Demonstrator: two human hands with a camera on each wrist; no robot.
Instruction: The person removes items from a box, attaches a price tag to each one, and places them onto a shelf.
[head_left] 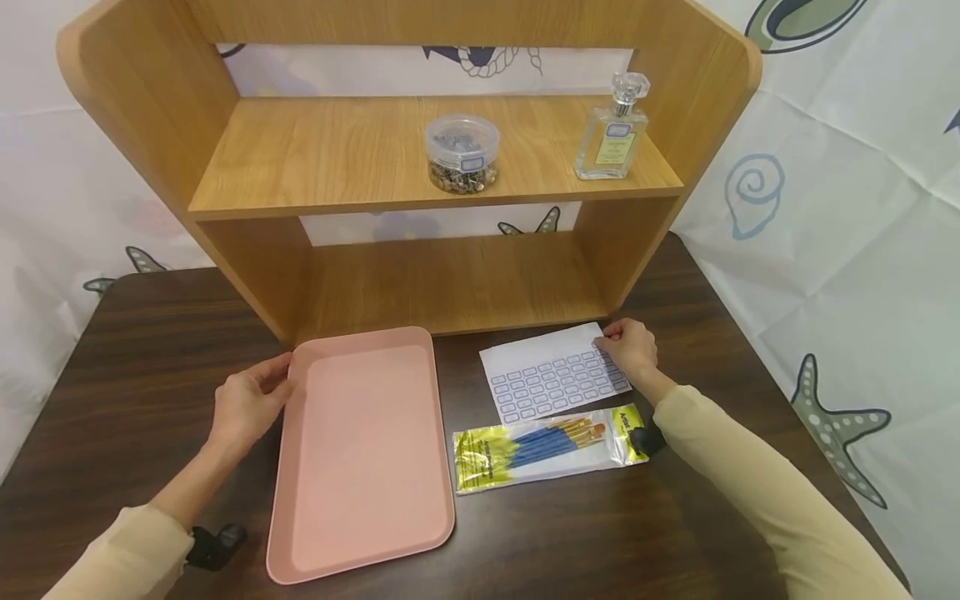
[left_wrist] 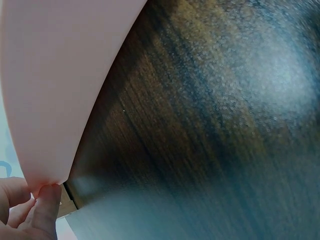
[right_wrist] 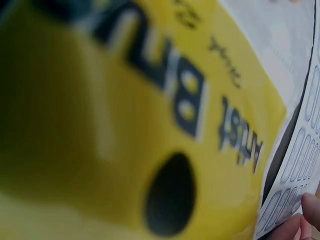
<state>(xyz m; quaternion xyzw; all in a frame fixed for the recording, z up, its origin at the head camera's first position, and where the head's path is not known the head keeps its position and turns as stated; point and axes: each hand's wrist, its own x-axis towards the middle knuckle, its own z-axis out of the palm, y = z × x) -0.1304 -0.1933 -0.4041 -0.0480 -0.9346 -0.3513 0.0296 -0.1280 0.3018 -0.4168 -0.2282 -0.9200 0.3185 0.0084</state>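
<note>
A pink rectangular tray (head_left: pixel 367 442) lies on the dark table, its upper left corner pinched by my left hand (head_left: pixel 251 400). In the left wrist view, the thumb and fingers (left_wrist: pixel 47 207) grip the tray's edge. My right hand (head_left: pixel 632 350) pinches the right edge of a white sheet of blue-bordered labels (head_left: pixel 551 379). Just below that sheet is a clear and yellow packet of blue-handled paintbrushes (head_left: pixel 551 446); the right wrist is close over its end. The packet's yellow end (right_wrist: pixel 215 115) fills much of the right wrist view, with the fingertips (right_wrist: pixel 311 207) on the sheet at the corner.
A two-tier wooden shelf (head_left: pixel 442 287) stands behind the tray and sheet. On its upper board are a round clear tub (head_left: pixel 461 154) of small metal pieces and a glass perfume bottle (head_left: pixel 613 129). Patterned white cloth (head_left: pixel 840 250) hangs behind and to the right.
</note>
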